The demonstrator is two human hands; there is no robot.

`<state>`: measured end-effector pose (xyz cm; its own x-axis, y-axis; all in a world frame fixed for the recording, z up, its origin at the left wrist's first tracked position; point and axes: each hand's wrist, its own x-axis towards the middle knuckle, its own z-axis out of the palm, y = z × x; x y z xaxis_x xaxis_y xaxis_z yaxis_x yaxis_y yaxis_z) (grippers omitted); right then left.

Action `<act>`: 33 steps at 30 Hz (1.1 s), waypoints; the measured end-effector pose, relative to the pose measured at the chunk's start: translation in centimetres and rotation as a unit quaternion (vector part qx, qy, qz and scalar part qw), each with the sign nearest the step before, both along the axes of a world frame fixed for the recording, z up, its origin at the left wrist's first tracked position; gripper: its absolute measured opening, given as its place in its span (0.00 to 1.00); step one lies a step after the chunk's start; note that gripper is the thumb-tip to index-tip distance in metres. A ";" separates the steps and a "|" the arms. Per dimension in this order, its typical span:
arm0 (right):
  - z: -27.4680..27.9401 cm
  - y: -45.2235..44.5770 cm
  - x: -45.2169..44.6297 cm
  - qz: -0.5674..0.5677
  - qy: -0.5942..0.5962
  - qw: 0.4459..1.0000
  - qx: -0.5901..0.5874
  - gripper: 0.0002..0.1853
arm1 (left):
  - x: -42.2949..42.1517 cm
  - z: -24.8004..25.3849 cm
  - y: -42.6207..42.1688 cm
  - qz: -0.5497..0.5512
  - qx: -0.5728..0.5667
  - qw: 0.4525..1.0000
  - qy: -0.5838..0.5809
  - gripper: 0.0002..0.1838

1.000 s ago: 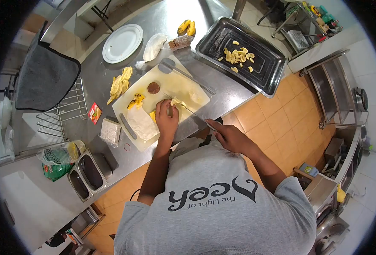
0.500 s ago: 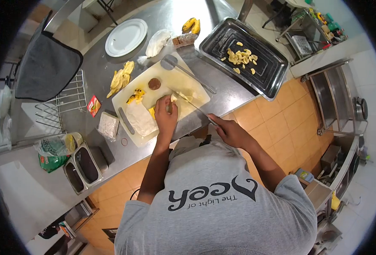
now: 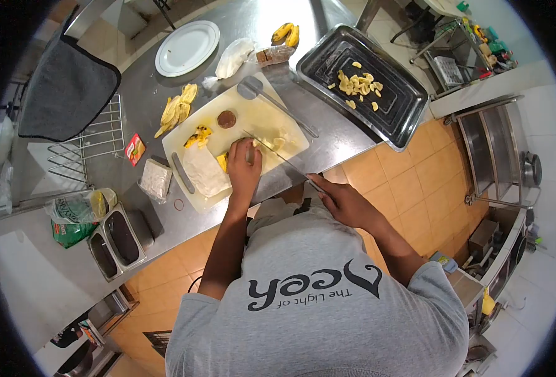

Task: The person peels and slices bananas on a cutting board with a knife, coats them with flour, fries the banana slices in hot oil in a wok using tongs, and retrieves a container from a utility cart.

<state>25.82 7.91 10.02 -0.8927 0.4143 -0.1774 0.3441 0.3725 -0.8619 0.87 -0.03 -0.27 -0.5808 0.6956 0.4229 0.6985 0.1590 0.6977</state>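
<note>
My right hand [image 3: 344, 200] grips a knife [image 3: 284, 158] by its handle. The blade reaches left over the white cutting board [image 3: 207, 202], close to the fingertips of my left hand [image 3: 245, 168]. Those fingers are curled round a peeled banana [image 3: 255, 144], mostly hidden beneath them. Pale slices [image 3: 280, 143] lie on the board just past the blade. Left of my left hand is a white, flat sheet [image 3: 205, 173], with a bit of yellow peel [image 3: 222, 161] between. Further up the board are a spotted banana peel [image 3: 199, 136], a round brown piece [image 3: 226, 119] and a metal spatula [image 3: 278, 105].
A black tray [image 3: 388, 122] with banana slices stands right. Behind the board are a white plate [image 3: 187, 49], a white plastic bag [image 3: 234, 58], a wrapped brown block [image 3: 274, 56] and bananas [image 3: 286, 34]. Peels [image 3: 177, 112], a wrapped block [image 3: 156, 180] and metal containers [image 3: 122, 237] are left.
The knife blade has shifted slightly towards my left fingertips. My left hand still holds the banana in about the same place. The whole view has moved a little.
</note>
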 end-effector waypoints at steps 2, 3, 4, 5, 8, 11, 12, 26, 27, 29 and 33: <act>0.4 -0.1 -0.2 0.004 -0.031 1.000 0.005 0.27 | -0.1 -0.1 -0.1 0.000 0.001 1.000 0.002 0.12; 0.1 -0.2 -0.2 0.000 -0.018 1.000 0.010 0.27 | -0.1 -0.1 -0.1 -0.001 0.003 1.000 0.001 0.12; -0.3 -0.3 -0.2 -0.005 -0.006 1.000 0.015 0.27 | -0.1 -0.1 0.0 -0.001 0.005 1.000 0.000 0.12; -0.5 -0.4 -0.3 -0.009 0.006 1.000 0.020 0.27 | -0.1 -0.1 0.0 -0.003 0.004 1.000 -0.007 0.12; -0.1 -0.6 -0.7 -0.020 -0.017 1.000 0.017 0.26 | -0.1 0.0 -0.1 -0.004 -0.002 1.000 -0.017 0.12; -0.2 -0.6 -1.0 -0.017 -0.020 0.999 0.025 0.26 | -0.2 0.0 0.0 -0.002 -0.005 1.000 -0.010 0.13; -0.3 -0.5 -1.0 -0.017 -0.023 0.999 0.031 0.26 | -0.1 0.0 0.0 -0.002 -0.004 1.000 -0.010 0.13; -2.0 0.5 -2.0 -0.018 -0.031 0.999 0.007 0.26 | -0.2 0.0 0.6 0.001 0.007 1.000 -0.028 0.13; -2.0 0.5 -1.8 -0.022 -0.025 0.999 0.003 0.26 | -0.3 0.1 0.7 0.006 0.005 0.999 -0.039 0.13; -2.2 0.3 -1.2 -0.028 -0.013 1.000 -0.007 0.26 | -0.3 0.1 0.8 0.013 -0.002 0.998 -0.056 0.13; -2.5 0.4 0.6 -0.027 -0.029 0.999 0.011 0.25 | -0.6 0.4 0.9 0.006 0.002 0.989 -0.145 0.13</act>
<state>26.42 8.27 7.54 -0.8574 0.4663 -0.2176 0.4130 0.3713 -0.8316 0.25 0.82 0.13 -0.6857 0.6868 0.2410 0.4678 0.1621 0.8688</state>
